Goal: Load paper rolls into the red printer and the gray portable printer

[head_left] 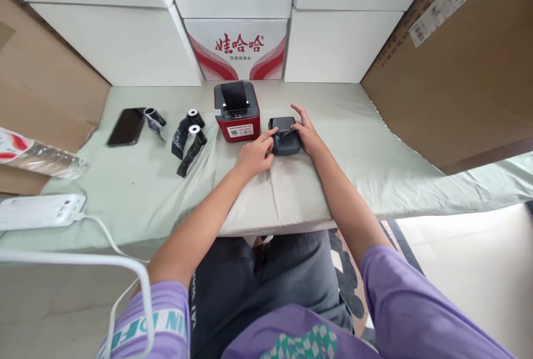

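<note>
A small dark grey portable printer [286, 146] lies on the cloth-covered surface between my hands. Across its top runs a thin, crumpled dark paper strip [287, 132]. My left hand [257, 153] is at the printer's left side, its index fingertip on the upper edge and the other fingers curled against the body. On the right, my right hand [307, 134] pinches the strip's end near the thumb, while one finger points away. Just left of the small printer stands a red and black receipt printer [238, 130] with black paper [234, 95] coming out of its top.
Two black paper rolls [195, 135] with unwound tails lie at left, and another roll [155, 117] beside a phone [125, 127]. A water bottle [50, 158] and white power strip [37, 212] with a cable are further left. White boxes [328, 45] and brown cartons [466, 81] enclose the surface.
</note>
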A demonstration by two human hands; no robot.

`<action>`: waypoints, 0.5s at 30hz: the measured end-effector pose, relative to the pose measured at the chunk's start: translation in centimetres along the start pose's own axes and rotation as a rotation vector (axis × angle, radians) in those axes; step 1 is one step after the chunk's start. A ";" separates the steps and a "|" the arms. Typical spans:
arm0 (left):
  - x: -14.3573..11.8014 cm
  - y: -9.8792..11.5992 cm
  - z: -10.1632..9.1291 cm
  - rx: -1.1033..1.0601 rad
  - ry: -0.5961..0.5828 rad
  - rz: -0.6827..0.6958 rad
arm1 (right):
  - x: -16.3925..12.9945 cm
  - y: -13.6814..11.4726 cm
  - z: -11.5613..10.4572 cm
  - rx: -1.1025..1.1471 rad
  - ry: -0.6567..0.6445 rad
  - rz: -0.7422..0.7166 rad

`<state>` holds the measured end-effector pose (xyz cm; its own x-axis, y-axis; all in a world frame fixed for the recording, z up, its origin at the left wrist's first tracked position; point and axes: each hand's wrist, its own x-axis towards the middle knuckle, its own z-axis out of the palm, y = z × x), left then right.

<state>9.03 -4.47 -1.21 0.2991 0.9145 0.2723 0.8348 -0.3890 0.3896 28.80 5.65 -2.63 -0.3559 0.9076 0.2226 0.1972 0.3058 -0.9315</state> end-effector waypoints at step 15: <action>0.1 -1.9 0.5 -0.217 0.066 -0.050 | -3.1 -2.4 -1.7 -0.275 -0.165 0.221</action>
<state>7.73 -3.55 -2.38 0.2230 0.9266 0.3026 0.7266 -0.3650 0.5821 31.02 2.58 -0.63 -0.4155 0.9085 -0.0453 0.5152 0.1940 -0.8348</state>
